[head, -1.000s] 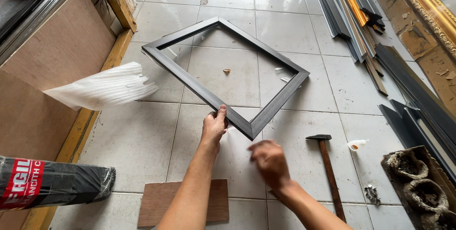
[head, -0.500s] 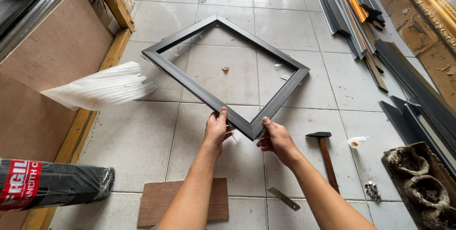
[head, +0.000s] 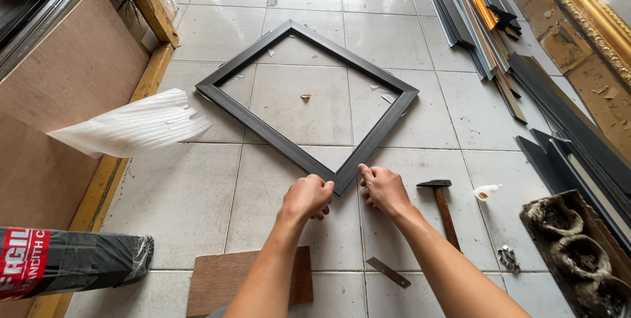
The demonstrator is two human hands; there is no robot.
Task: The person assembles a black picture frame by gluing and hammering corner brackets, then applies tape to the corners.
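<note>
Lowered since earlier, dark frame [head: 307,104] lies on floor [head: 190,193]; our left hand [head: 307,196] and right hand [head: 383,188] fingers grasp its near corner.

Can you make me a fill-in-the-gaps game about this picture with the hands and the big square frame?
1. Both hands, the left hand and the right hand, press on the nearest ____ of the dark frame.
2. The frame lies flat on the tiled ____.
3. The tool with the wooden handle beside the right hand is a ____.
4. Below the right arm lies a flat metal ____.

Missing words: corner; floor; hammer; blade
</note>
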